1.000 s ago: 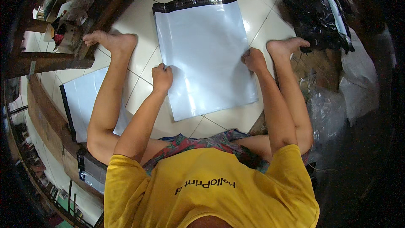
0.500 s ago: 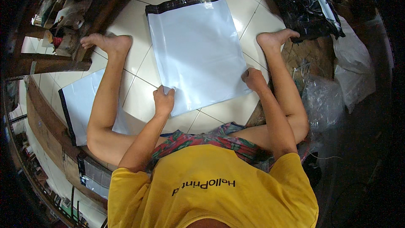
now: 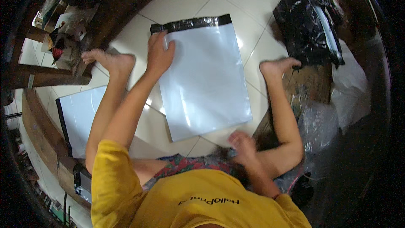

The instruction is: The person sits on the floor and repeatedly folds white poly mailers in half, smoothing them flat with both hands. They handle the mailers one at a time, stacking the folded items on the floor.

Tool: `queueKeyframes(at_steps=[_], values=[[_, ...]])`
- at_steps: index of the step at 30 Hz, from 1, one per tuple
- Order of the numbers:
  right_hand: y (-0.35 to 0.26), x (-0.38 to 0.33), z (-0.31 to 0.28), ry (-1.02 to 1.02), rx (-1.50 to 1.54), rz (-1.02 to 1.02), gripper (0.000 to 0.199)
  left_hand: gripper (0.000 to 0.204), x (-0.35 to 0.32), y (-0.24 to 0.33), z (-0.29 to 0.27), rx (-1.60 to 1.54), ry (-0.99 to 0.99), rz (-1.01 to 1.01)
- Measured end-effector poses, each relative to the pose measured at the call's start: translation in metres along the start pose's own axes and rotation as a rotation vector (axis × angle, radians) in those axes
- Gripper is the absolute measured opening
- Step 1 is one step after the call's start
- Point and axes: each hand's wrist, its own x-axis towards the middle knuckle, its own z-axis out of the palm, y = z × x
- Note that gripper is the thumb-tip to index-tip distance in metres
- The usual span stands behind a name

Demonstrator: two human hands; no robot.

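Note:
A large, pale white-blue plastic mailing bag [image 3: 206,80] lies flat on the tiled floor between my legs, its black strip along the far edge. My left hand [image 3: 160,52] reaches to the bag's far left corner, fingers stretched onto the black strip and the thumb apart. Just off the bag's near right corner, my right hand [image 3: 244,145] is blurred by motion close to my lap, so its fingers cannot be made out clearly.
Another white bag with a black edge [image 3: 82,116] lies left, partly under my leg. A black plastic package [image 3: 303,27] sits beyond my right foot, with crumpled clear plastic [image 3: 318,126] nearer. Wooden beams [image 3: 50,76] border the left side.
My left hand has gone from the bag's near left corner to its far left corner. My right hand has let go of the near right edge and drawn back toward my lap.

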Motion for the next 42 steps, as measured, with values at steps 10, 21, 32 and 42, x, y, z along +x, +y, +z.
queueKeyframes(at_steps=[10,21,32,42], values=[[0.042,0.008,0.056,-0.164,-0.011,0.199,0.028,0.041,0.165,0.001,0.126,0.422,-0.652,0.223],[0.037,0.008,0.060,-0.095,0.147,0.279,0.020,0.034,0.139,0.001,0.141,0.362,-0.492,0.243],[-0.013,-0.003,0.020,0.028,-0.825,-0.380,0.029,0.060,0.064,0.009,0.084,0.139,-0.173,0.372],[-0.088,0.079,0.083,-0.336,-1.914,-1.122,0.040,0.074,-0.211,0.064,0.017,0.128,-0.833,0.615]])
